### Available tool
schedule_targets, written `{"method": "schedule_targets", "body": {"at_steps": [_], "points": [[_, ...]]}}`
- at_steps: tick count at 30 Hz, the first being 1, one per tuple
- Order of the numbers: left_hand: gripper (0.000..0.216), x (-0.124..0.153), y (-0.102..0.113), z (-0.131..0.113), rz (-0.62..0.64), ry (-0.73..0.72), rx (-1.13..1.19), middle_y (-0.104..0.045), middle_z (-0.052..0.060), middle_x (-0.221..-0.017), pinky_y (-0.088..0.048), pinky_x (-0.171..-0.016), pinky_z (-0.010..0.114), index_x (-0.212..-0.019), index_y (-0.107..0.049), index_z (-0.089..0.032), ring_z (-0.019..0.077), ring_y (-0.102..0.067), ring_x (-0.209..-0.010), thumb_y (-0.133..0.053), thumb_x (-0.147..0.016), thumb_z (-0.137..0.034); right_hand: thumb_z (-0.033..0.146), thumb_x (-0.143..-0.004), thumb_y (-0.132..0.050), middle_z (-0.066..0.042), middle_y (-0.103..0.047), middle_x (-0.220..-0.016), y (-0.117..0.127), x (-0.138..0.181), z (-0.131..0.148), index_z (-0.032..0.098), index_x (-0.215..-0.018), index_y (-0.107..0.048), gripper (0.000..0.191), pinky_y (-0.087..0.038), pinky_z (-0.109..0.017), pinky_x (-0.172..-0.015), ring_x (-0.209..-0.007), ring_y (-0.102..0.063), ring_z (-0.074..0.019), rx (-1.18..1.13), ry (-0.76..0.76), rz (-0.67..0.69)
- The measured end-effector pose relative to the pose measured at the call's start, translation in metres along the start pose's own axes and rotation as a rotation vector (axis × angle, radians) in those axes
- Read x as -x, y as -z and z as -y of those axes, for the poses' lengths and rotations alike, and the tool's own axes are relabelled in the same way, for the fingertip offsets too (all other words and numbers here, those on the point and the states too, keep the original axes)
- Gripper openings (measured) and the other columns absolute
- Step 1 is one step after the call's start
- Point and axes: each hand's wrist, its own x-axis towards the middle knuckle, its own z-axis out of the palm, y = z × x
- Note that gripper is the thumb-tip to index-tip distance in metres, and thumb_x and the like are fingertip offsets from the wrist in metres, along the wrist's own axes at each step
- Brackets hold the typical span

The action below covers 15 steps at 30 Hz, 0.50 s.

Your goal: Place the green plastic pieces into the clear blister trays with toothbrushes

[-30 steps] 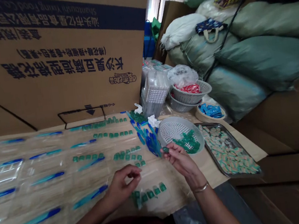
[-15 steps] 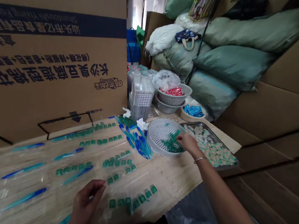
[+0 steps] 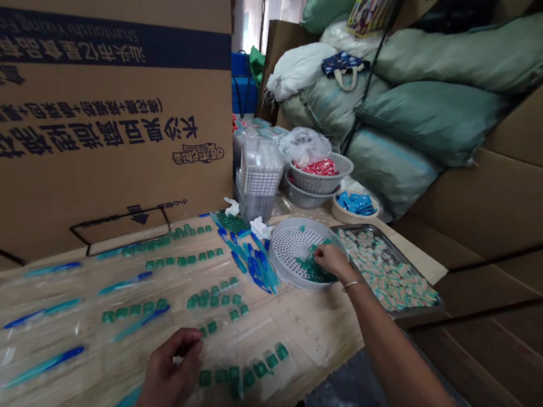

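My right hand [image 3: 334, 262] reaches into a round grey perforated basket [image 3: 283, 236], fingers pinched together at a pile of small green pieces [image 3: 316, 271]. Whether a piece sits between the fingertips I cannot make out. Low over the table, my left hand [image 3: 175, 366] has thumb and fingertips together; what they hold, if anything, is hidden. Just beyond those fingertips lie green cubes [image 3: 212, 327] in short rows on clear plastic film. A nearer row of green cubes [image 3: 248, 375] lies to the right of the left hand.
Blue-and-turquoise plastic pieces [image 3: 257, 265] are heaped left of the basket; others lie spaced across the left. A metal tray [image 3: 389, 231] of small cut pieces is on the right. Clear containers [image 3: 261, 171], stacked baskets [image 3: 326, 179] and a large carton [image 3: 98, 179] stand behind.
My right hand has shifted slightly left within the basket, over the green pieces. My left hand has moved right, nearer the cubes, now partly covering one. The view has shifted slightly.
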Motion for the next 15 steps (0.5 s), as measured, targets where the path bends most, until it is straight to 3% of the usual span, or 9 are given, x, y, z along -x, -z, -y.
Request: {"method": "schedule_targets", "body": {"at_steps": [3,7,10,13,15], "points": [[0.02,0.0,-0.002,-0.004,0.003,-0.011,0.014,-0.066,0.001,-0.067,-0.049,-0.057,0.023,-0.073,-0.065,-0.018,0.0151,-0.06,-0.06,-0.057,-0.072,-0.036,0.022,-0.083,-0.059,-0.001,-0.063,-0.075,0.0,0.0,0.0,0.014,-0.077,-0.061,0.01,-0.044,-0.026,-0.065,-0.069,-0.058,-0.013,-0.052,0.066,-0.001],[0.017,0.001,0.0,-0.008,0.003,-0.001,0.035,-0.066,0.001,-0.068,-0.049,-0.059,0.023,-0.072,-0.063,-0.017,0.0143,-0.06,-0.062,-0.056,-0.073,-0.033,0.01,-0.067,-0.06,-0.001,-0.062,-0.064,0.002,0.004,-0.006,0.016,-0.068,-0.059,0.007,-0.039,-0.023,-0.057,-0.061,-0.056,-0.0139,-0.15,0.113,-0.016],[0.015,0.001,0.004,-0.013,0.01,0.008,0.063,-0.065,0.001,-0.069,-0.048,-0.061,0.023,-0.075,-0.063,-0.016,0.0136,-0.059,-0.064,-0.057,-0.074,-0.03,0.015,-0.063,-0.057,0.0,-0.059,-0.063,0.001,0.014,0.003,0.018,-0.068,-0.055,0.006,-0.037,-0.024,-0.055,-0.058,-0.053,-0.0147,-0.239,0.12,-0.059],[0.013,-0.002,0.004,-0.019,0.031,0.033,0.12,-0.064,0.001,-0.07,-0.046,-0.061,0.022,-0.078,-0.063,-0.016,0.0127,-0.058,-0.065,-0.059,-0.073,-0.027,0.023,-0.064,-0.056,0.001,-0.056,-0.064,0.001,0.042,0.043,0.019,-0.071,-0.053,0.008,-0.039,-0.024,-0.056,-0.058,-0.052,-0.0141,-0.577,0.24,-0.114],[0.013,-0.004,-0.002,-0.025,0.073,0.046,0.197,-0.064,0.002,-0.071,-0.046,-0.062,0.022,-0.08,-0.062,-0.015,0.0124,-0.058,-0.066,-0.061,-0.072,-0.026,0.026,-0.066,-0.056,0.002,-0.056,-0.067,0.0,0.073,0.087,0.019,-0.073,-0.053,0.01,-0.041,-0.023,-0.056,-0.061,-0.053,-0.0134,-0.831,0.403,0.005]]}}
